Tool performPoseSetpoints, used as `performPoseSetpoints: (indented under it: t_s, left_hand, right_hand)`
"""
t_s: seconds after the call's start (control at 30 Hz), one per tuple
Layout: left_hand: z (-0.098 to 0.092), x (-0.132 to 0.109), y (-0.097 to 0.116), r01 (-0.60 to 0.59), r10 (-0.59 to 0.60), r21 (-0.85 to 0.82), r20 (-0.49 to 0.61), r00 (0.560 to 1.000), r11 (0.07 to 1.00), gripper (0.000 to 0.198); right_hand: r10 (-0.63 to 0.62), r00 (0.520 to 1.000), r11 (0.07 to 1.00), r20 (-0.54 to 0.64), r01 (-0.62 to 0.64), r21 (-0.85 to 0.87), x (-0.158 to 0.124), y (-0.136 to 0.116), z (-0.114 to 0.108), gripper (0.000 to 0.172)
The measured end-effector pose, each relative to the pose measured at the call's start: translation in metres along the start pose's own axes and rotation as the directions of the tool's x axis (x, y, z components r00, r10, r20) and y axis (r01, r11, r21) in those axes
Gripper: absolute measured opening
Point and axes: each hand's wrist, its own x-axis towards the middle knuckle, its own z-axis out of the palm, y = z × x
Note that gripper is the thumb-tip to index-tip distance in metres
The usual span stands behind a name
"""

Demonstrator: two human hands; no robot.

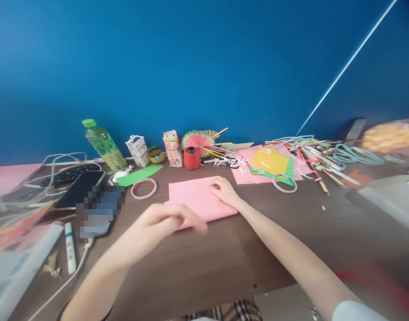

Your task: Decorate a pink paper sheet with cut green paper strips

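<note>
Paper point(191, 191), pink, under R hand point(226, 191) w/ fingers bent; L hand point(166, 220) blurred over near edge, both grips unclear.

Blue wall point(191, 67) (w/ white line point(346, 67)) is bhd brn desk point(207, 263)

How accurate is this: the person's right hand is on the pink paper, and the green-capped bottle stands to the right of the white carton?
Not quite: the green-capped bottle stands to the left of the white carton, as the head view shows. The right hand is indeed on the pink paper.
</note>
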Motion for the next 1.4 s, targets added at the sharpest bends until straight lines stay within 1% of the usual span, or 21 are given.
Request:
performPoseSetpoints:
  t_s: [0.07, 0.1, 0.13, 0.2, 0.27, 0.33, 0.43, 0.57, 0.67, 0.8, 0.9, 1.0, 1.07, 1.17, 1.23, 1.3, 1.4]
  left_hand:
    - [0.009, 0.018, -0.017, 0.017, -0.041, 0.190, 0.122, 0.992, 0.982, 0.024]
    - [0.014, 0.027, -0.029, 0.017, -0.065, 0.315, 0.143, 0.988, 0.949, 0.029]
    - [0.018, 0.035, -0.043, 0.036, -0.091, 0.417, 0.114, 0.989, 0.908, 0.032]
    - [0.023, 0.047, -0.071, 0.127, -0.171, 0.592, 0.018, 0.985, 0.796, 0.037]
    - [0.022, 0.054, -0.091, 0.177, -0.183, 0.679, -0.064, 0.981, 0.712, 0.044]
    - [0.018, 0.059, -0.101, 0.196, -0.173, 0.721, -0.107, 0.979, 0.664, 0.050]
    - [0.012, 0.071, -0.104, 0.234, -0.193, 0.731, -0.142, 0.971, 0.641, 0.054]
    - [0.012, 0.090, -0.109, 0.218, -0.149, 0.731, -0.160, 0.976, 0.647, 0.060]
    - [0.015, 0.097, -0.117, 0.217, -0.112, 0.741, -0.190, 0.975, 0.635, 0.059]
    - [0.016, 0.098, -0.119, 0.220, -0.117, 0.744, -0.190, 0.975, 0.631, 0.055]
    - [0.014, 0.097, -0.118, 0.228, -0.123, 0.724, -0.196, 0.973, 0.651, 0.050]
    - [0.013, 0.099, -0.118, 0.203, -0.088, 0.706, -0.195, 0.977, 0.678, 0.043]
    - [0.013, 0.100, -0.118, 0.177, -0.069, 0.712, -0.178, 0.982, 0.680, 0.039]
    - [0.014, 0.101, -0.119, 0.153, -0.077, 0.718, -0.138, 0.988, 0.679, 0.035]
    - [0.014, 0.102, -0.119, 0.144, -0.073, 0.705, -0.129, 0.989, 0.695, 0.032]
    - [0.013, 0.102, -0.119, 0.150, -0.070, 0.676, -0.145, 0.987, 0.721, 0.025]
    - [0.013, 0.102, -0.118, 0.134, -0.061, 0.582, -0.143, 0.988, 0.802, 0.018]
  right_hand:
    - [0.016, 1.000, 1.000, 0.013, -0.016, -0.002, 0.002, -0.001, -0.001, 0.008]
    - [0.025, 1.000, 1.000, 0.018, -0.025, -0.003, 0.004, -0.002, -0.002, 0.009]
    - [0.035, 0.999, 0.999, 0.021, -0.035, -0.004, 0.005, -0.002, -0.003, 0.009]
    - [0.053, 0.998, 0.999, 0.023, -0.053, -0.004, 0.009, -0.002, -0.004, 0.011]
    - [0.074, 0.997, 0.997, 0.017, -0.074, -0.026, 0.014, -0.002, -0.004, 0.011]
    - [0.084, 0.996, 0.992, -0.008, -0.085, -0.092, 0.018, -0.002, -0.003, 0.011]
    - [0.065, 0.995, 0.977, -0.080, -0.079, -0.196, 0.023, 0.002, 0.001, 0.014]
    - [0.058, 0.989, 0.978, -0.139, -0.084, -0.189, 0.025, 0.009, 0.004, 0.011]
    - [0.060, 0.985, 0.978, -0.164, -0.090, -0.187, 0.025, 0.012, 0.004, 0.009]
    - [0.055, 0.981, 0.984, -0.184, -0.085, -0.159, 0.025, 0.015, 0.003, 0.010]
    - [0.050, 0.981, 0.993, -0.190, -0.070, -0.100, 0.026, 0.018, 0.003, 0.011]
    - [0.044, 0.980, 0.997, -0.195, -0.056, -0.056, 0.027, 0.021, 0.003, 0.011]
    - [0.044, 0.980, 0.998, -0.196, -0.053, -0.038, 0.028, 0.024, 0.004, 0.011]
    - [0.050, 0.978, 0.998, -0.203, -0.056, -0.026, 0.028, 0.024, 0.004, 0.011]
    - [0.058, 0.978, 0.997, -0.200, -0.065, -0.028, 0.028, 0.023, 0.003, 0.011]
    - [0.063, 0.981, 0.996, -0.185, -0.075, -0.056, 0.027, 0.020, 0.003, 0.011]
    - [0.039, 0.985, 0.986, -0.167, -0.065, -0.154, 0.026, 0.016, 0.003, 0.013]
